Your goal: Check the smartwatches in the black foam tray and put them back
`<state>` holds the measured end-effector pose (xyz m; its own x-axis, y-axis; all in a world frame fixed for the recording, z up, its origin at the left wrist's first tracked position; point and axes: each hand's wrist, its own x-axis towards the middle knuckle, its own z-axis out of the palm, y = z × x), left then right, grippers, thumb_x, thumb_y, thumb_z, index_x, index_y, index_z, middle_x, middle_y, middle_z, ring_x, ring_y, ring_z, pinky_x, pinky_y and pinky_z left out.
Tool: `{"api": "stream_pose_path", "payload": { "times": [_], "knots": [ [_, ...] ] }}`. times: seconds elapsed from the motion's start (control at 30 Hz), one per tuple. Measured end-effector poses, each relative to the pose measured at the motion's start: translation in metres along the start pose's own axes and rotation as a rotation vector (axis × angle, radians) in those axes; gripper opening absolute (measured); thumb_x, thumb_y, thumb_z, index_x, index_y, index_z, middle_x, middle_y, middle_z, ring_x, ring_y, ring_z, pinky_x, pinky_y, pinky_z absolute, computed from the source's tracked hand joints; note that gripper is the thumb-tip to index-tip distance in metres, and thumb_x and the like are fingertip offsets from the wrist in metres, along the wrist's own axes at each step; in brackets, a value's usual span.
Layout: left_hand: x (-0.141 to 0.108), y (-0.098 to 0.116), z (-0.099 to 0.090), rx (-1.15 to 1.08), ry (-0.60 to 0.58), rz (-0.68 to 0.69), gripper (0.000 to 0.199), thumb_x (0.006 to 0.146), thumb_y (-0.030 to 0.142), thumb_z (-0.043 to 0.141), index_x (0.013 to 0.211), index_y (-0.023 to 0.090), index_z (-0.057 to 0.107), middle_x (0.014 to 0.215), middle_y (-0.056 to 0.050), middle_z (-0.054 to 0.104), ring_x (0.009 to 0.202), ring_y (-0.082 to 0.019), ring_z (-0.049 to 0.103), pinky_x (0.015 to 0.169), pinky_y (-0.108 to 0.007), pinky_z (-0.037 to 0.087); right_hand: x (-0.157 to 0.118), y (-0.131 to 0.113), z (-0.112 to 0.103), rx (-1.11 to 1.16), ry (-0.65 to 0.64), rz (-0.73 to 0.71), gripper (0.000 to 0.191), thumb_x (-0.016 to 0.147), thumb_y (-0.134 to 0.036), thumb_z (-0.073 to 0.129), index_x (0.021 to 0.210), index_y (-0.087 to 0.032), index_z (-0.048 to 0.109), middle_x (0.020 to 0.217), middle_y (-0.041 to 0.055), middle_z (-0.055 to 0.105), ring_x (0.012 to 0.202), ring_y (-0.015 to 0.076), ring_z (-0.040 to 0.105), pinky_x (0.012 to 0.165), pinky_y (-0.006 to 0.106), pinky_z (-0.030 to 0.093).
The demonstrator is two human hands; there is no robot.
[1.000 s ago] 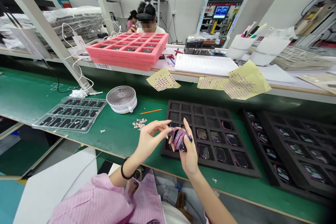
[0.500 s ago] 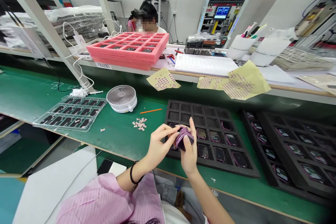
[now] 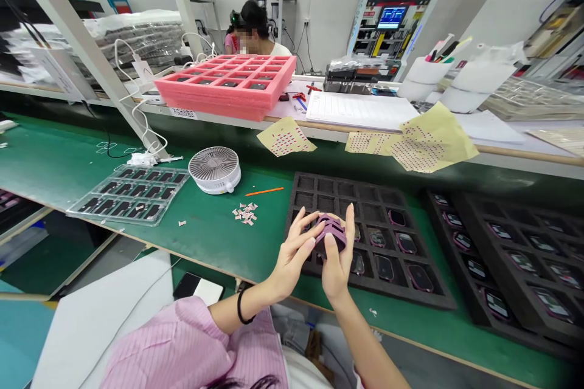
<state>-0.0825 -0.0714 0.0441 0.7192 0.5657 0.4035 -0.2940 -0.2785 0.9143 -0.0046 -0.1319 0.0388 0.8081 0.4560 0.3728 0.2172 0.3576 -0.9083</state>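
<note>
The left hand is holding a purple banded device from one side, with its fingers spreading over it, and the right hand is pinching it from the other side between thumb and fingers. The device is sitting just above a black foam tray, over its left part.

The one head-worn camera looked forward and down from the person's head, close above the left hand and right hand. It faced across the green table toward a pink foam tray and a co-worker farther off.
</note>
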Motion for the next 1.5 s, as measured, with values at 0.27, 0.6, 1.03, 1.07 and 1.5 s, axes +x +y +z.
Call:
{"api": "stream_pose_path", "payload": {
  "times": [0.27, 0.6, 1.03, 1.07, 1.5],
  "knots": [
    [-0.012, -0.011, 0.007, -0.127, -0.011, -0.13, 0.041, 0.095, 0.039, 0.036, 0.132, 0.027, 0.052, 0.146, 0.0, 0.04, 0.142, -0.022, 0.02, 0.118, -0.042, 0.016, -0.004, 0.005, 0.001, 0.033, -0.003, 0.059, 0.066, 0.089, -0.038, 0.05, 0.147, -0.031, 0.02, 0.118, 0.0051, 0.057, 0.108, 0.0191, 0.054, 0.101, 0.043, 0.037],
    [0.017, -0.044, -0.101, 1.04, 0.237, -0.285, 0.024, 0.086, 0.028, 0.053, 0.106, 0.017, 0.062, 0.108, -0.011, 0.06, 0.104, -0.027, 0.054, 0.089, -0.04, 0.043, -0.002, 0.009, -0.01, 0.203, -0.06, 0.279, 0.066, 0.088, -0.039, 0.053, 0.146, -0.037, 0.022, 0.111, 0.0027, 0.056, 0.077, 0.0141, 0.062, 0.082, 0.038, 0.051],
    [0.017, -0.089, -0.145, 1.094, 0.22, -0.409, 0.013, 0.082, 0.022, 0.057, 0.085, 0.018, 0.069, 0.095, -0.007, 0.064, 0.09, -0.02, 0.059, 0.077, -0.03, 0.047, -0.002, 0.014, -0.009, 0.21, -0.068, 0.311, 0.064, 0.087, -0.04, 0.055, 0.145, -0.036, 0.026, 0.108, 0.0018, 0.059, 0.072, 0.013, 0.061, 0.077, 0.036, 0.052],
    [0.017, -0.088, -0.147, 1.095, 0.215, -0.404, 0.014, 0.082, 0.023, 0.057, 0.084, 0.019, 0.07, 0.096, -0.007, 0.064, 0.091, -0.021, 0.059, 0.078, -0.031, 0.047, -0.002, 0.014, -0.009, 0.208, -0.066, 0.315, 0.064, 0.087, -0.04, 0.054, 0.145, -0.036, 0.026, 0.107, 0.0016, 0.06, 0.072, 0.0131, 0.061, 0.076, 0.036, 0.052],
    [0.025, -0.072, -0.141, 0.381, 0.198, -0.389, 0.04, 0.08, 0.042, 0.056, 0.107, 0.014, 0.063, 0.082, -0.005, 0.065, 0.069, -0.014, 0.061, 0.062, -0.026, 0.05, 0.002, 0.004, -0.007, 0.334, -0.101, 0.436, 0.064, 0.087, -0.04, 0.055, 0.144, -0.036, 0.027, 0.104, 0.003, 0.061, 0.069, 0.0141, 0.061, 0.052, 0.027, 0.047]
  ]
}}
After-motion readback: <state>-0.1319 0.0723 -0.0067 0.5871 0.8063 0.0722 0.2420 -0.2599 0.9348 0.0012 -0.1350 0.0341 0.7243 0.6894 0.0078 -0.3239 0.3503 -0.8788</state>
